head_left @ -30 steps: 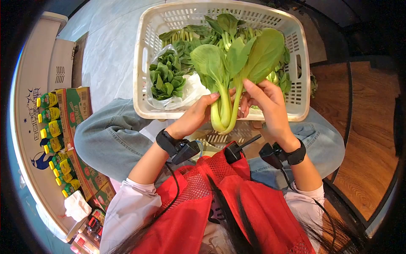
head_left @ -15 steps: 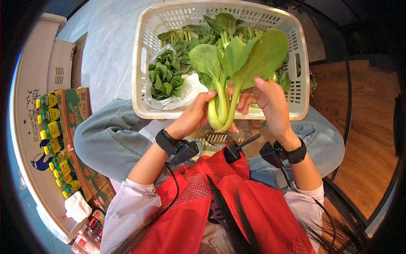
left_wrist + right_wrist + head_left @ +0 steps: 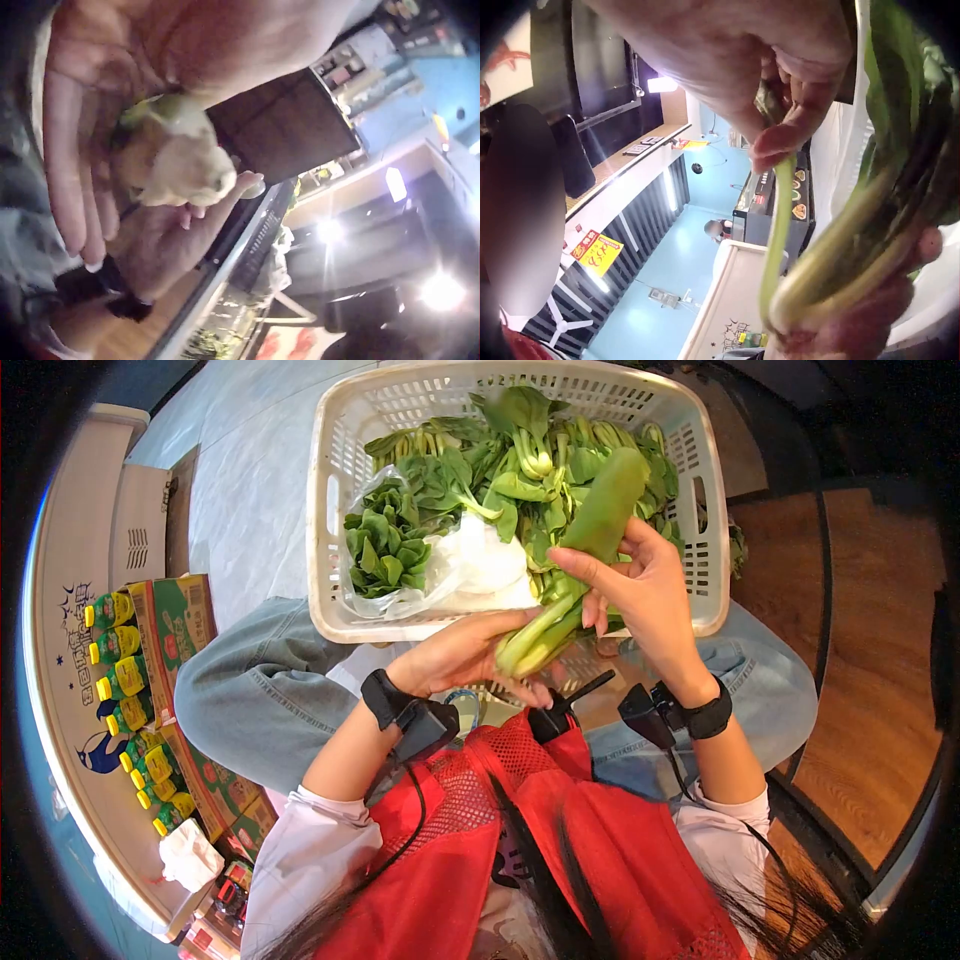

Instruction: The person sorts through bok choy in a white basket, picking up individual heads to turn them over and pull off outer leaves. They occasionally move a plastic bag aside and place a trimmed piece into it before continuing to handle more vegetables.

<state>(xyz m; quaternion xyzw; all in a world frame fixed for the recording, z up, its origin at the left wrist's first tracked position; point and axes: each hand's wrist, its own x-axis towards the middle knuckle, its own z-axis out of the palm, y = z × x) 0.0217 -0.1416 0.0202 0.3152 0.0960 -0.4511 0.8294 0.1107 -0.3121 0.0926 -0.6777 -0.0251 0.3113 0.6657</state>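
Observation:
A green leafy vegetable [image 3: 550, 630] with pale stalks slants up to the right over the basket's near edge. My left hand [image 3: 455, 655] supports its stalk base from the left; in the left wrist view those fingers are extended beside the pale root end [image 3: 191, 172]. With thumb and fingers my right hand [image 3: 650, 595] pinches the vegetable higher up; the right wrist view shows the right hand [image 3: 795, 82] pinching one thin stalk [image 3: 782, 217] that stands apart from the thicker stalks [image 3: 847, 247].
A white plastic basket [image 3: 322, 510] holds loose greens [image 3: 540, 440], bagged leaves [image 3: 385, 545] and a white plastic bag [image 3: 480, 565]. Yellow-capped bottles [image 3: 125, 675] and green cartons [image 3: 175, 630] stand at the left. Bent knees in jeans [image 3: 255, 680] flank the basket.
The vegetable has turned, its leaves now narrow and slanting right where they were spread. The left hand has shifted under the base, fingers extended; the right hand has closed its thumb and fingers on it.

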